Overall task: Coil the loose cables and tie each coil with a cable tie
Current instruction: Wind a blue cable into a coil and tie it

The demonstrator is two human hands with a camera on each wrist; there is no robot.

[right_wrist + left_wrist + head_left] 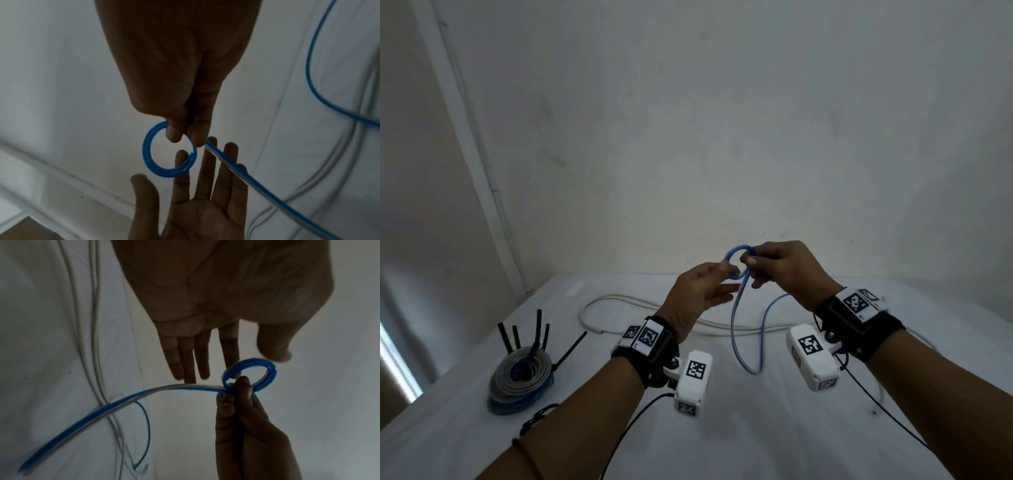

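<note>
A blue-and-clear cable point(736, 318) is wound into a small loop point(736, 253) held above the table. My right hand point(751, 261) pinches the loop where it crosses, between thumb and forefinger point(174, 134). The cable's tail hangs from the loop point(152, 155) in a long U toward the table and rises again on the right. My left hand point(722, 274) is open beside the loop with straight fingers point(185, 360) and grips nothing. Its index fingertip lies at the loop point(265, 371); I cannot tell whether it touches.
A loose white cable point(619, 301) curves across the white table point(722, 445) behind the hands. At the left lies a stack of coiled cables point(522, 377) with several black cable ties point(539, 329) sticking up. A wall stands close behind the table.
</note>
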